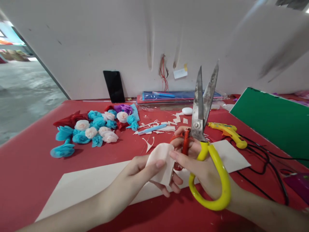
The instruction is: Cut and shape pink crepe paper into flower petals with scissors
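Note:
My left hand [142, 175] pinches a small pale peach piece of paper [162, 162] between thumb and fingers, above a long cream paper strip [79, 187] lying on the red table [29, 167]. My right hand [200, 164] grips large scissors [205, 106] with yellow handles, blades parted and pointing up. Its index finger also touches the paper piece's right edge. A red-orange loop shows under the right fingers.
A pile of blue, white, red and purple paper flowers [96, 127] lies at the left. Paper scraps [159, 127], a blue pen [152, 129], a yellow glue gun [229, 132] with black cables, a green board [272, 119], a black phone [114, 86] against the wall.

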